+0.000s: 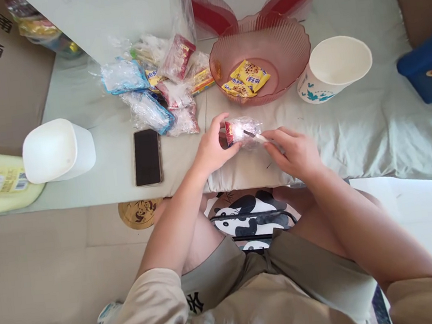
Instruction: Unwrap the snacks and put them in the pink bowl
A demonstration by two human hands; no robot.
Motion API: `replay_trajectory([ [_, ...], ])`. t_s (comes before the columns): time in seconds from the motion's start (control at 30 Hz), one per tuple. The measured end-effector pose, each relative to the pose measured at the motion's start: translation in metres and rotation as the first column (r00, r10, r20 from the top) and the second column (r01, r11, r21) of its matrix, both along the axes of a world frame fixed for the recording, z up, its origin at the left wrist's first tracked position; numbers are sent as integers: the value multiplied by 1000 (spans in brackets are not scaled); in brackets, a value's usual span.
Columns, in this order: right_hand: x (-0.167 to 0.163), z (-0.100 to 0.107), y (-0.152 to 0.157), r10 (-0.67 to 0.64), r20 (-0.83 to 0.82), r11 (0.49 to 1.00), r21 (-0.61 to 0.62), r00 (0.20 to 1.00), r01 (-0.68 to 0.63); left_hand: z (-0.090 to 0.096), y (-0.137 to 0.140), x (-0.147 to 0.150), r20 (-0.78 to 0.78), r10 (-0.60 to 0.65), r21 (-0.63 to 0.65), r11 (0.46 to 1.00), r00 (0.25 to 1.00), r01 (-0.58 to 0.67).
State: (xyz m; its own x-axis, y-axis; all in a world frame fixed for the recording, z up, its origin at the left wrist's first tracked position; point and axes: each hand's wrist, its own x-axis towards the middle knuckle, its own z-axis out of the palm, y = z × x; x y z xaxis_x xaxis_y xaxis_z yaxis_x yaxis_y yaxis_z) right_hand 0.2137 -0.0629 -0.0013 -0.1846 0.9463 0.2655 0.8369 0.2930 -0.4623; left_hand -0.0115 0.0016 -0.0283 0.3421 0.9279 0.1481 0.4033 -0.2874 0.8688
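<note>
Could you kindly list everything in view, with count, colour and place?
Wrapped packet: one, red and clear, between hands
Small blade: one, dark, at packet
Packet pile: several, mixed, left of bowl
Bowl: one, pinkish, table back
Yellow packets: at least two, in bowl
Cup: one, white, right of bowl
Phone: one, black, below pile
Container: one, white, table left
Jug: one, pale yellow, far left
Blue container: one, right edge
Printed box: one, white-red, behind bowl
Carton: one, brown, upper left
Tablecloth: one, pale green, across table
Panda-printed item: one, black-white, between legs
Left hand: one, bare, holding packet
Right hand: one, bare, holding blade
Arms, legs: two each, lower half
</note>
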Motion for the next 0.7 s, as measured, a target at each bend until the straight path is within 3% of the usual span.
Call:
replay_trajectory([
  [0.27,-8,-2,3,34,-40,999,6,999,-34,7,-7,7,-65,-14,20,1000,998,16],
  [0.43,-2,-7,2,-19,-16,999,-31,1000,19,8,-6,8,-87,-10,26,1000,996,12],
  [0.7,-4,1,3,-83,1,983,-166,997,82,11,-7,9,-83,-27,4,1000,996,28],
])
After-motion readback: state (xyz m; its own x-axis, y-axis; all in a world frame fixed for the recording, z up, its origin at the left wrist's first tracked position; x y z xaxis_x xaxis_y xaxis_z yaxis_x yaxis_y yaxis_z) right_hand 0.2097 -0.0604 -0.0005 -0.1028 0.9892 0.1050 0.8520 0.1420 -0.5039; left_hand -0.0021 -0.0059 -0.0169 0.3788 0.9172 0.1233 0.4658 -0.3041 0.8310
